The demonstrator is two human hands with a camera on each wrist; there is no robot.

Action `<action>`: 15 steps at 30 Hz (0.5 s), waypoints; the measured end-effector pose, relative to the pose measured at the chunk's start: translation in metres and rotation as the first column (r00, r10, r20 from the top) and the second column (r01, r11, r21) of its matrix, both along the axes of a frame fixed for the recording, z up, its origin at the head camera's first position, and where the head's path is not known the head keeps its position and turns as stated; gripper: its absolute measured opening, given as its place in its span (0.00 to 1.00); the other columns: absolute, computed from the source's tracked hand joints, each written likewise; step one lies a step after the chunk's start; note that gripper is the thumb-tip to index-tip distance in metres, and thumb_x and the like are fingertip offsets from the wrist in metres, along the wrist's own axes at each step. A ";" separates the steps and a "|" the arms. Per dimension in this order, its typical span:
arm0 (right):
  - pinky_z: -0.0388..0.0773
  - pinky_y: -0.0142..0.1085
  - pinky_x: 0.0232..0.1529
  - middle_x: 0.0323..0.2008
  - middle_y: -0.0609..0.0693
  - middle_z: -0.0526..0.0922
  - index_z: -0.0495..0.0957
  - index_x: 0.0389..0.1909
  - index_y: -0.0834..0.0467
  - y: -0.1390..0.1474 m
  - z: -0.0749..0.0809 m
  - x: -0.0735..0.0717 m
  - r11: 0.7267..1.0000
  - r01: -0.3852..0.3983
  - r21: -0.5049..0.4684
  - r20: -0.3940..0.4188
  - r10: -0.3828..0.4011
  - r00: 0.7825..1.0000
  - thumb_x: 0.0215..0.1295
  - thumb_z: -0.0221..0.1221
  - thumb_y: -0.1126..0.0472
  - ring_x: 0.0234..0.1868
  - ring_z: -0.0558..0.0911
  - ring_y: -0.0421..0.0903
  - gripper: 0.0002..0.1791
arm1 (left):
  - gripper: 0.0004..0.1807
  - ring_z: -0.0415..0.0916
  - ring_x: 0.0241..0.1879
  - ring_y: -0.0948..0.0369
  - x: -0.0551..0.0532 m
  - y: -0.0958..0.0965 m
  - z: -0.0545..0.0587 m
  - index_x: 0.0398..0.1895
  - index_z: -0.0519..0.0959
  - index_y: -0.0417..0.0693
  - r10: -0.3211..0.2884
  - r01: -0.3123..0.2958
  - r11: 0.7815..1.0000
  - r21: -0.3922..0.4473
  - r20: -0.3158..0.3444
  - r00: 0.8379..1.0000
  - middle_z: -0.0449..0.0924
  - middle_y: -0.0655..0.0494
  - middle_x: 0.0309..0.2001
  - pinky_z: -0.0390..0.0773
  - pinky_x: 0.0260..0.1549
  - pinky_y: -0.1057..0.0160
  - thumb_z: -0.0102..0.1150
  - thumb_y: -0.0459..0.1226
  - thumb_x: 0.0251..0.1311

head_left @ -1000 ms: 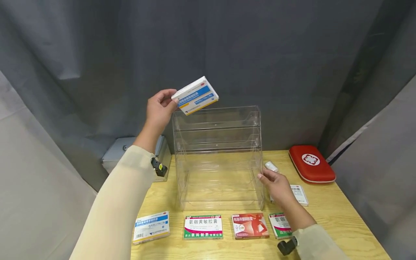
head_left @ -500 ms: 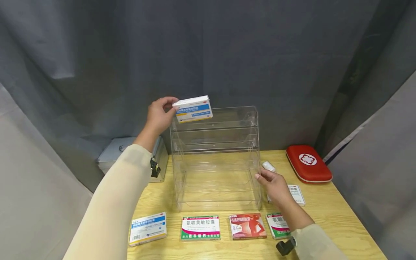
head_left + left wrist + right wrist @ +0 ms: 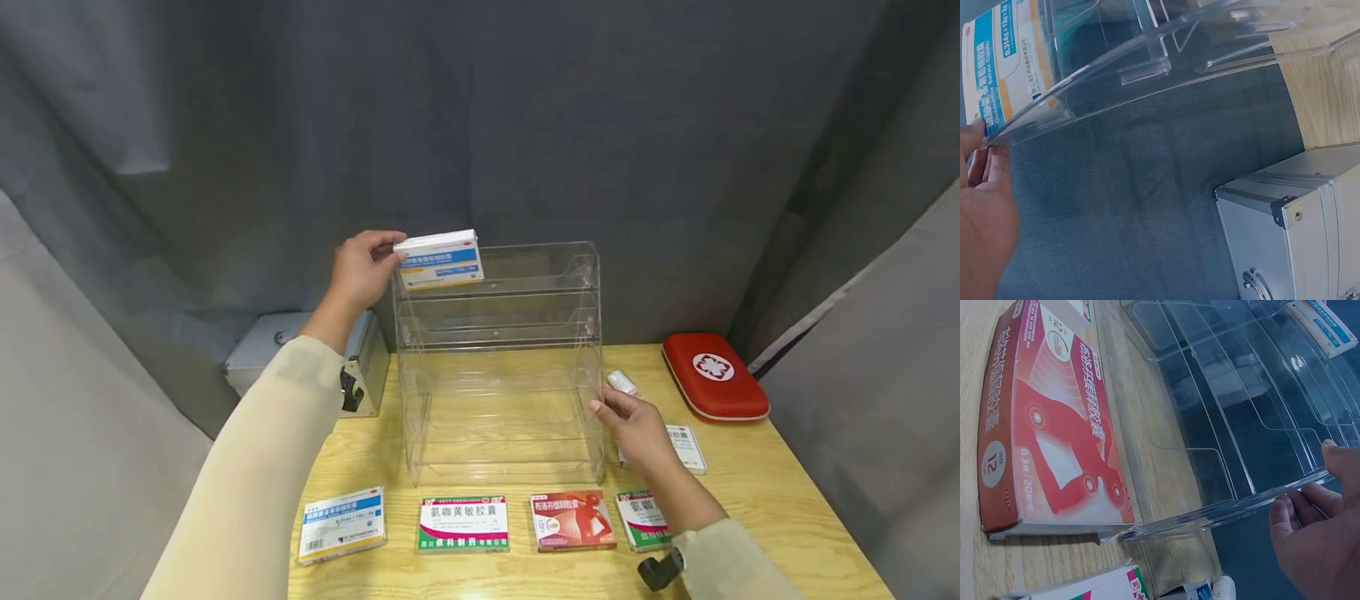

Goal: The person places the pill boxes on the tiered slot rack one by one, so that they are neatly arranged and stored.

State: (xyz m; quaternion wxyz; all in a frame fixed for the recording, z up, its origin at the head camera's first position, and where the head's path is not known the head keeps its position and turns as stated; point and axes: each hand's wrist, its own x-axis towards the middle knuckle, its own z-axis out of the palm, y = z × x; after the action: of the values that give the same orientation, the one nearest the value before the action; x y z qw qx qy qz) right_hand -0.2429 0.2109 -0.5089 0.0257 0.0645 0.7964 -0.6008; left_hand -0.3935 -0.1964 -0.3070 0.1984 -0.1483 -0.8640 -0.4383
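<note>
My left hand (image 3: 363,268) pinches the left end of a white, blue and yellow medicine box (image 3: 442,260), which is nearly level. It overlaps the left part of the top tier of a clear acrylic display rack (image 3: 495,336). In the left wrist view, the thumb lies on the face of the box (image 3: 1007,56) right at the rack's side edge. My right hand (image 3: 637,429) grips the rack's right side wall about halfway up. From the right wrist, thumb and curled fingers show on either side of that wall (image 3: 1254,503).
Before the rack lie a blue-white medicine box (image 3: 342,525), a green-pink one (image 3: 462,525), a red one (image 3: 572,521) and another green-pink one (image 3: 642,521). A white box (image 3: 686,448) and small white item (image 3: 622,382) lie right, near a red case (image 3: 715,377). A silver case (image 3: 270,350) stands left.
My left hand has brought the medicine box down from above the rack to its top tier and turned it from tilted to nearly level. The right hand keeps its hold on the rack.
</note>
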 end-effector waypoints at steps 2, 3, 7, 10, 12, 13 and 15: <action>0.66 0.58 0.85 0.81 0.64 0.69 0.65 0.83 0.62 0.000 -0.001 0.000 1.000 -0.005 0.007 -0.001 0.005 1.000 0.85 0.60 0.51 0.83 0.66 0.63 0.34 | 0.17 0.83 0.66 0.45 0.001 0.000 0.000 0.64 0.85 0.38 0.001 -0.001 1.000 -0.005 0.012 1.000 0.82 0.39 0.65 0.86 0.68 0.50 0.65 0.32 0.77; 0.66 0.59 0.85 0.81 0.65 0.69 0.65 0.83 0.62 0.000 -0.001 0.000 1.000 -0.009 0.012 -0.004 0.009 1.000 0.85 0.59 0.51 0.83 0.66 0.64 0.34 | 0.17 0.83 0.67 0.45 0.002 -0.001 0.000 0.65 0.84 0.39 0.004 -0.004 1.000 -0.012 0.019 1.000 0.82 0.40 0.66 0.86 0.68 0.49 0.65 0.32 0.77; 0.65 0.59 0.85 0.81 0.64 0.69 0.66 0.83 0.61 -0.001 -0.003 0.000 1.000 -0.016 0.022 -0.004 0.016 1.000 0.84 0.60 0.48 0.83 0.66 0.64 0.36 | 0.17 0.83 0.67 0.45 0.005 -0.003 -0.001 0.66 0.84 0.40 0.012 -0.011 0.999 -0.039 0.023 1.000 0.81 0.41 0.67 0.86 0.68 0.49 0.64 0.33 0.78; 0.65 0.58 0.86 0.81 0.63 0.69 0.66 0.83 0.61 -0.002 -0.005 0.000 1.000 -0.016 0.013 -0.002 0.016 1.000 0.83 0.61 0.46 0.83 0.66 0.64 0.37 | 0.17 0.82 0.67 0.45 0.007 -0.004 -0.002 0.67 0.84 0.40 0.017 -0.016 0.997 -0.069 0.014 1.000 0.82 0.41 0.67 0.86 0.68 0.49 0.63 0.32 0.79; 0.66 0.58 0.85 0.81 0.63 0.69 0.66 0.83 0.60 -0.002 -0.005 0.000 1.000 -0.017 0.020 -0.004 0.017 1.000 0.83 0.61 0.45 0.83 0.67 0.63 0.37 | 0.17 0.82 0.67 0.46 0.008 -0.004 -0.003 0.67 0.84 0.42 0.023 -0.022 0.995 -0.095 0.013 1.000 0.82 0.43 0.67 0.86 0.68 0.50 0.62 0.32 0.79; 0.67 0.57 0.85 0.81 0.63 0.69 0.66 0.83 0.60 -0.001 -0.005 0.000 1.000 -0.017 0.024 -0.005 0.017 1.000 0.83 0.61 0.45 0.82 0.67 0.63 0.37 | 0.18 0.81 0.68 0.47 0.008 -0.004 -0.003 0.68 0.84 0.43 0.023 -0.022 0.994 -0.105 0.015 1.000 0.81 0.44 0.68 0.86 0.68 0.51 0.62 0.32 0.79; 0.68 0.57 0.84 0.81 0.63 0.69 0.66 0.83 0.60 0.000 -0.005 0.000 0.999 -0.015 0.033 -0.007 0.015 1.000 0.83 0.61 0.45 0.82 0.67 0.62 0.37 | 0.18 0.81 0.69 0.48 0.008 -0.002 -0.003 0.69 0.83 0.45 0.018 -0.015 0.993 -0.116 0.019 1.000 0.81 0.45 0.69 0.86 0.69 0.52 0.61 0.32 0.80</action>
State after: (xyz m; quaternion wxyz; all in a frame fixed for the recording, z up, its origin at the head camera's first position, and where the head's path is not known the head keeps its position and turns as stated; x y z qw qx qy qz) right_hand -0.2428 0.2111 -0.5135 0.0262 0.0568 0.8068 -0.5875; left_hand -0.3852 -0.1986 -0.3101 0.1843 -0.1480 -0.8911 -0.3873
